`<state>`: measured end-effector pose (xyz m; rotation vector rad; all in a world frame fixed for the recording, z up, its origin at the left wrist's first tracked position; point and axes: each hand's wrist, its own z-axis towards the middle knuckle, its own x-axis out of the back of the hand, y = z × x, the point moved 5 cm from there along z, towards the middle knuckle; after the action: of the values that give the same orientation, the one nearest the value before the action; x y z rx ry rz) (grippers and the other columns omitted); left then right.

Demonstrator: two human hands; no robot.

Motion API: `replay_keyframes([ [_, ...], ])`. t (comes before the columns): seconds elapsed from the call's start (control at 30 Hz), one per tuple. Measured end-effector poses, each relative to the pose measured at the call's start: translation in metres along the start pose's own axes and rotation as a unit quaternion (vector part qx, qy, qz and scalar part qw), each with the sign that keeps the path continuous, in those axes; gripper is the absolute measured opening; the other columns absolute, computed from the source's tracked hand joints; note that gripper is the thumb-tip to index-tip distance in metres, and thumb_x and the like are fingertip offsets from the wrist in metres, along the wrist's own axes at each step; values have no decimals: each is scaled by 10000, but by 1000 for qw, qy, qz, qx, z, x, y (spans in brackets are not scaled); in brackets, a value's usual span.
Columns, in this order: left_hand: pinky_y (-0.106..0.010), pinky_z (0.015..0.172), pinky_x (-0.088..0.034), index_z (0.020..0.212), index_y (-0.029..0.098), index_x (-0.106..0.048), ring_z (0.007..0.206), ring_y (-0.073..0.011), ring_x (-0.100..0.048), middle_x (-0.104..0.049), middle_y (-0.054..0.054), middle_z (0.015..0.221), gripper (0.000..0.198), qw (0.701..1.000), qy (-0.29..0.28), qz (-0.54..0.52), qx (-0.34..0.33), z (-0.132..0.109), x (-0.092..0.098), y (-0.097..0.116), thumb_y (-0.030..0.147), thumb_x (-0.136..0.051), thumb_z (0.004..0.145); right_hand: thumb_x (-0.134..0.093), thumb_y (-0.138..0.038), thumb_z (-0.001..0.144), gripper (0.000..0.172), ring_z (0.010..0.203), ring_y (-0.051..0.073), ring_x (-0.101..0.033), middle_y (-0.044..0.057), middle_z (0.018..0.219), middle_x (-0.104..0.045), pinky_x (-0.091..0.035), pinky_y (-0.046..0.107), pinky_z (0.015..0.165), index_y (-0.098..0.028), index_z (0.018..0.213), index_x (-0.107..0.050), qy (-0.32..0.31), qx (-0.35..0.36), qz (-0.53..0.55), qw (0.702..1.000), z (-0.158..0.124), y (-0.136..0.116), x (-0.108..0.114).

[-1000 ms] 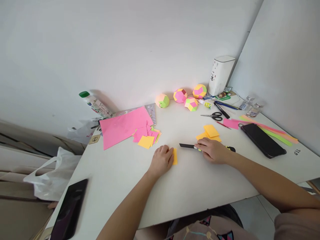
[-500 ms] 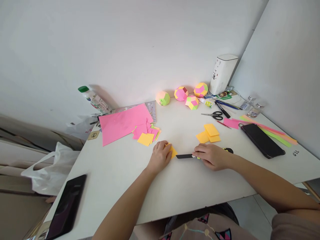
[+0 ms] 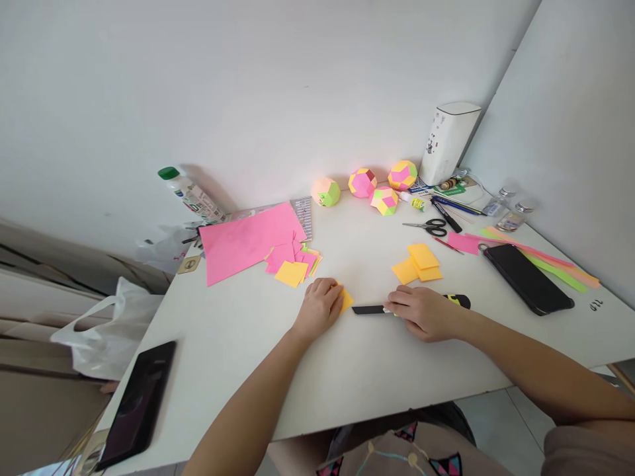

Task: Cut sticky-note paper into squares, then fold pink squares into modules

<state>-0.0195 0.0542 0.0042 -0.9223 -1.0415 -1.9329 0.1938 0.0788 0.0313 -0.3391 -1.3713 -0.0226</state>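
Observation:
My left hand [image 3: 320,305] presses on a small folded orange paper [image 3: 347,299] at the middle of the table, its fingers curled and covering most of the piece. In my right hand [image 3: 421,311] is a utility knife [image 3: 370,309] with a long dark blade, lying nearly level. The blade tip points left and stops just short of the orange paper. Behind my right hand lie several orange paper squares [image 3: 423,256]. Left of my left hand, an orange square [image 3: 291,273] rests on a pile of pink and green cut papers [image 3: 281,254].
A pink sheet [image 3: 248,244] and a white bottle [image 3: 196,198] are at the back left. Several paper balls [image 3: 325,192] line the wall. Scissors [image 3: 435,227], a glue tube [image 3: 411,201] and a black phone case [image 3: 528,277] lie right. A tablet [image 3: 139,403] lies front left.
The whole view has shifted slightly. Both hands, the knife and the orange paper keep nearly the same places on the table.

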Motion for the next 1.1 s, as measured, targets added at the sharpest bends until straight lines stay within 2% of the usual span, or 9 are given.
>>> replay_keyframes([
  [0.13,-431,852,-449,1102,209,-568,964,-231,-517,-566,-93,1026,263,1000,-19,1,1,0,0,1,199,-419,886,-434,-69,768,411,846,226,-520,139,963,-611,-481,343,644,-75,1162,-553,4,-4,-4,1000,1,0,1],
  [0.3,-451,863,-442,1122,208,-555,994,-247,-504,-555,-98,1047,275,999,-36,6,1,-1,-1,1,210,-429,877,-420,-65,774,418,843,227,-524,134,957,-607,-478,345,642,-103,1167,-557,8,-8,-2,1000,2,1,2],
  [1.1,-448,864,-439,1114,211,-571,985,-242,-502,-553,-96,1048,285,999,-35,19,3,-2,-2,0,186,-424,872,-416,-64,783,415,868,229,-525,137,958,-609,-494,357,654,-87,1170,-561,-1,-17,8,1000,1,1,2],
])
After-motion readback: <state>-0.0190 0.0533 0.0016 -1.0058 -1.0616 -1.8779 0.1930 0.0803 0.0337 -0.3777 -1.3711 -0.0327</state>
